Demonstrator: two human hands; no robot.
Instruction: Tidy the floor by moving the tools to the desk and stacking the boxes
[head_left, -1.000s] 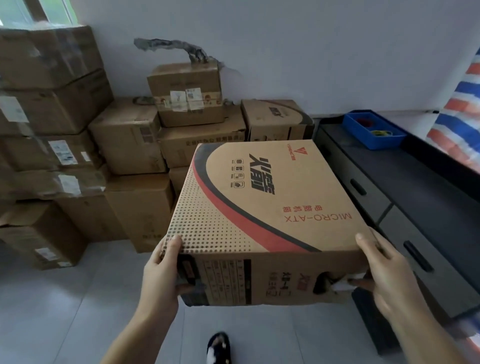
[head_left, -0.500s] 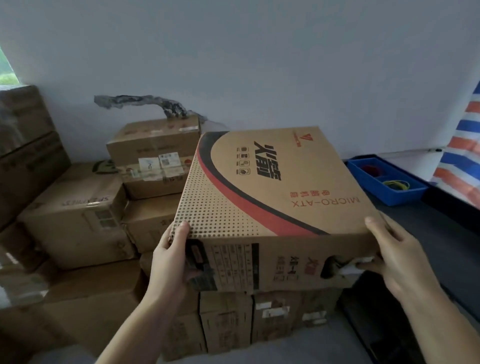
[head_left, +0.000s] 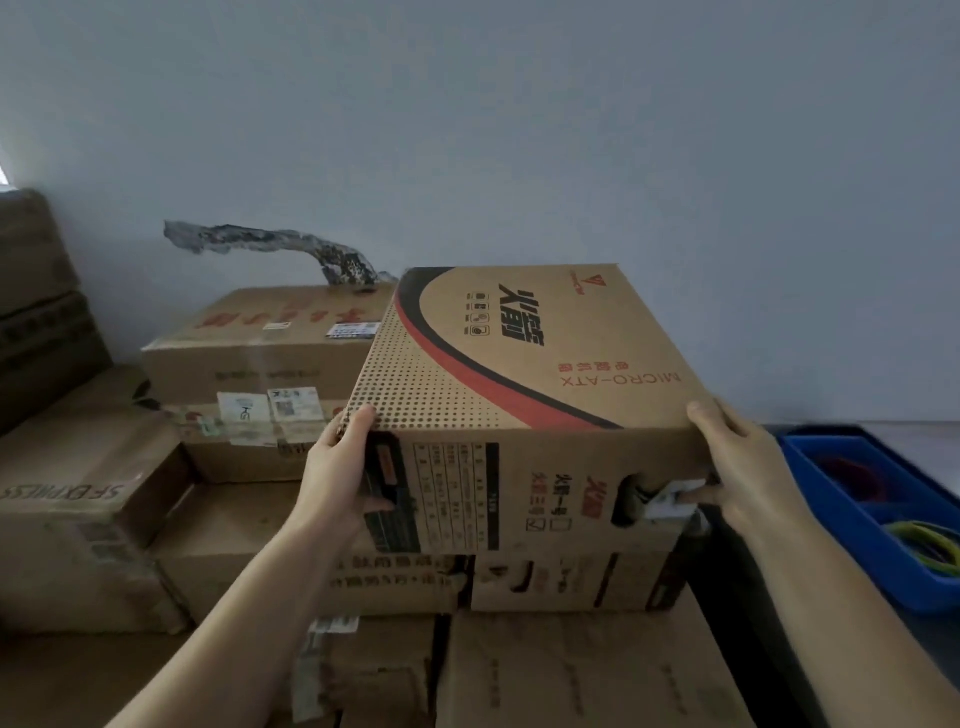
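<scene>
- We find both hands clamped on the printed box (head_left: 524, 374): the left hand (head_left: 337, 478) wraps its near left corner, thumb on the dotted top face, fingers curled against the front panel.
- The right hand (head_left: 748, 467) holds the near right corner, thumb up on the top edge, fingers curled at the cut-out handle hole where a white label sits.
- Both forearms reach up and forward from the lower frame edge.
- We note the box lies flat, broad face upward, tilted slightly; its "MICRO-ATX" print reads upside down to us. Which side is longer we cannot tell.
- It sits at the top of the carton stack (head_left: 467, 582); whether it rests on it we cannot tell.
- A taped brown carton (head_left: 270, 353) stands just left, an "SF EXPRESS" carton (head_left: 78, 483) lower left.
- A blue tray (head_left: 872, 514) holding coloured bands lies on the dark desk (head_left: 748, 623) at right.
- A plain pale wall (head_left: 519, 130) backs everything.
</scene>
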